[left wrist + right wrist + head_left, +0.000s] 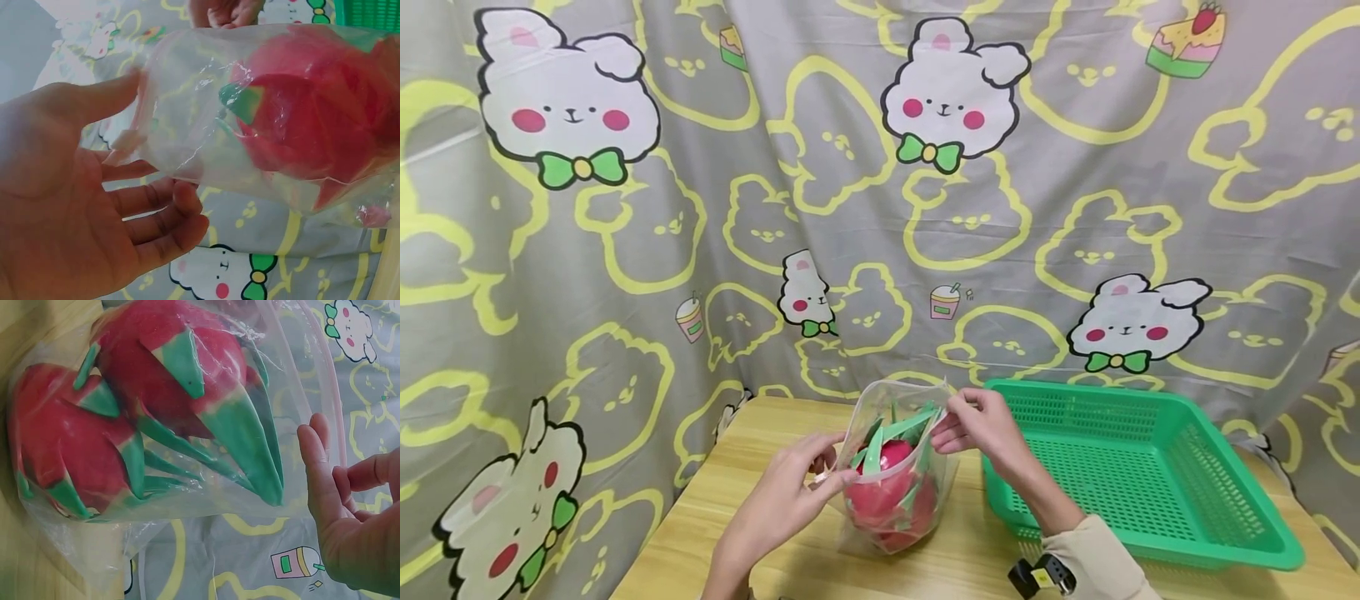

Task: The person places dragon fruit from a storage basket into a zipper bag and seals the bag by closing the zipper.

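A clear zip bag (847, 446) with a pale pink closure strip stands upright on the table, its mouth spread apart. Red dragon fruit (880, 496) with green-tipped scales fill it; two dragon fruits (75, 444) can be told apart in the right wrist view. My left hand (782, 492) pinches the near left part of the bag's rim between thumb and fingers. On the far right side of the mouth, my right hand (988, 429) pinches the rim, its thumb meeting a finger. In the left wrist view, a small whitish slider tab (128, 140) lies beside the left thumb.
A green perforated plastic basket (1195, 546) sits on the wooden table (805, 567), right of the bag. A grey curtain (865, 208) printed with rabbits hangs behind and to the left. A black device (1041, 575) is strapped at the right wrist.
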{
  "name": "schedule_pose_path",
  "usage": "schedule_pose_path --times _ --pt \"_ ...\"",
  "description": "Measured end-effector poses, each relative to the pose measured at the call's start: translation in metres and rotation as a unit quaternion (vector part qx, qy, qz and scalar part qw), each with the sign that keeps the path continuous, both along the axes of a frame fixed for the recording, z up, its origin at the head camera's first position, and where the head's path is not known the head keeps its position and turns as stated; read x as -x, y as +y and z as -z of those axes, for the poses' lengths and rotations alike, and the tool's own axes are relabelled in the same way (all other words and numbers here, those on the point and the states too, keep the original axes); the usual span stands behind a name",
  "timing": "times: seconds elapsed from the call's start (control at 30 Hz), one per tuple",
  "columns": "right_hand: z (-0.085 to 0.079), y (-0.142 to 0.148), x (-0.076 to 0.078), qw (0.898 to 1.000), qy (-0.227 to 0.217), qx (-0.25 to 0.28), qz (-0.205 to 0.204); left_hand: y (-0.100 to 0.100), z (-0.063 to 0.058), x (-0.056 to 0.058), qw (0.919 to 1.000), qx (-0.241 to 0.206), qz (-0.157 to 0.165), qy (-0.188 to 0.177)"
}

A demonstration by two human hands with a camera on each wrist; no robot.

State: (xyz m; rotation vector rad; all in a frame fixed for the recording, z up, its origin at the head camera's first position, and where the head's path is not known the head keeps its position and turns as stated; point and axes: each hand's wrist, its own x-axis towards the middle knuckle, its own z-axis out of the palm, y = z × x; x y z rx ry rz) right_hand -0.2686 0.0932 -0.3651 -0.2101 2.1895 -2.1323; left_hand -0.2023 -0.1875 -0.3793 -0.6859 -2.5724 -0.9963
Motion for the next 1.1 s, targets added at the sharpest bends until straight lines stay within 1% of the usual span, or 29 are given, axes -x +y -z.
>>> schedule_pose_path --times 0.1,0.17,0.27,0.4,0.5,0.53,0.6,0.67,0.7,0.73,0.8,0.87,0.93,1.1 --pt "0.001 0.0 0.0 1.0 -0.004 0.011 -0.003 -0.004 0.001 -0.002 0.9997 0.001 0.021 0.011" --pt "0.002 0.001 0.0 1.0 -0.005 0.011 -0.006 -0.005 0.002 -0.002 0.9994 0.002 0.03 0.016" --pt "0.002 0.003 0.0 1.0 -0.002 0.001 -0.006 -0.005 0.002 -0.001 0.9995 0.0 0.029 0.013" --pt "0.003 0.007 0.0 1.0 0.004 -0.017 0.008 -0.005 0.002 0.002 0.9997 -0.011 0.022 0.006" --pt "0.004 0.011 -0.001 0.998 0.033 -0.059 0.018 -0.006 0.003 0.005 0.9993 -0.021 0.027 0.013" --pt "0.005 0.013 0.0 0.995 0.052 -0.084 0.018 -0.006 0.003 0.007 0.9991 -0.024 0.031 0.016" --pt "0.006 0.016 0.001 0.985 0.1 -0.141 0.016 -0.006 0.004 0.01 0.9985 -0.031 0.04 0.021" --pt "0.008 0.018 0.004 0.972 0.149 -0.181 -0.004 -0.008 0.005 0.013 0.998 -0.039 0.045 0.022" --pt "0.009 0.019 0.006 0.967 0.172 -0.188 -0.022 -0.008 0.006 0.015 0.9977 -0.042 0.047 0.025" --pt "0.009 0.02 0.008 0.963 0.191 -0.187 -0.043 -0.009 0.007 0.016 0.9976 -0.045 0.047 0.025" --pt "0.011 0.022 0.012 0.957 0.214 -0.171 -0.093 -0.01 0.008 0.02 0.9975 -0.049 0.041 0.029" --pt "0.012 0.025 0.014 0.953 0.223 -0.154 -0.137 -0.011 0.009 0.023 0.9972 -0.056 0.037 0.033" --pt "0.011 0.03 0.013 0.95 0.221 -0.141 -0.168 -0.012 0.01 0.026 0.997 -0.062 0.031 0.034" --pt "0.01 0.045 0.008 0.944 0.21 -0.149 -0.207 -0.013 0.01 0.034 0.9965 -0.075 0.013 0.034"
